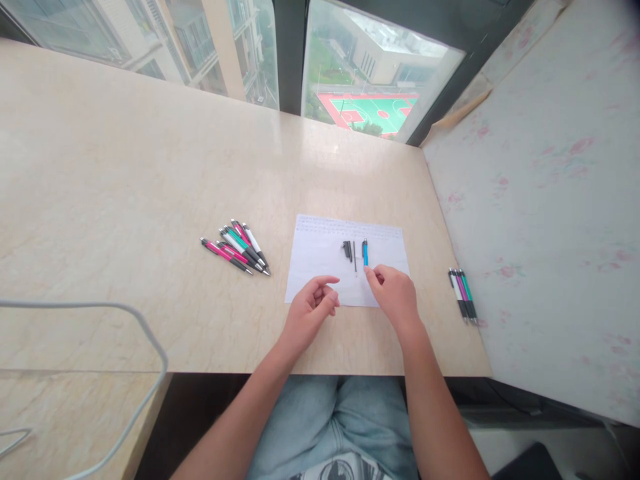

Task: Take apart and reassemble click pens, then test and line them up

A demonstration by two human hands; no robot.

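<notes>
A sheet of paper (320, 260) with handwriting along its top lies on the ledge. On it rest a thin dark pen refill (355, 257) and small black pen parts (347, 251), side by side. To their right is a blue pen barrel (365, 252) with a dark clip, its lower end meeting the fingertips of my right hand (394, 291). Those fingers are curled and pinched together at that end. My left hand (311, 310) hovers over the paper's lower left edge, fingers loosely bent and apart, with nothing visible in it.
Left of the paper lies a loose pile of several pens (240, 250) in pink, green and white. A short row of three pens (463, 296) sits at the right by the flowered wall (540, 200). A pale cable (145, 327) loops over the left front edge.
</notes>
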